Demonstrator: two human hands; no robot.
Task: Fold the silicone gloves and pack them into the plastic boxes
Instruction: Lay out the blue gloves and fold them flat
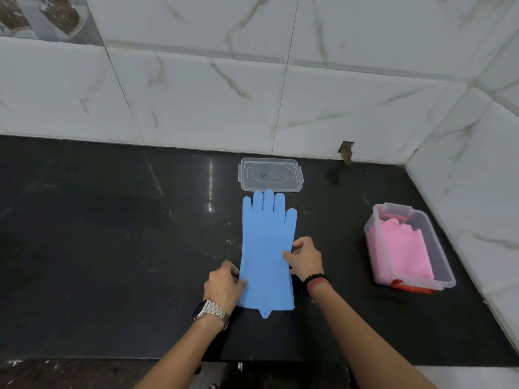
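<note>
A blue silicone glove lies flat on the black counter, fingers pointing away from me toward the wall. My left hand pinches its left edge near the cuff. My right hand pinches its right edge a little higher up. A clear plastic lid lies flat just beyond the glove's fingertips. At the right stands a clear plastic box with red latches, holding folded pink gloves.
The black counter ends at a white marble-tiled wall behind and on the right. Its front edge runs just below my forearms. A small hole in the wall tile sits behind the lid.
</note>
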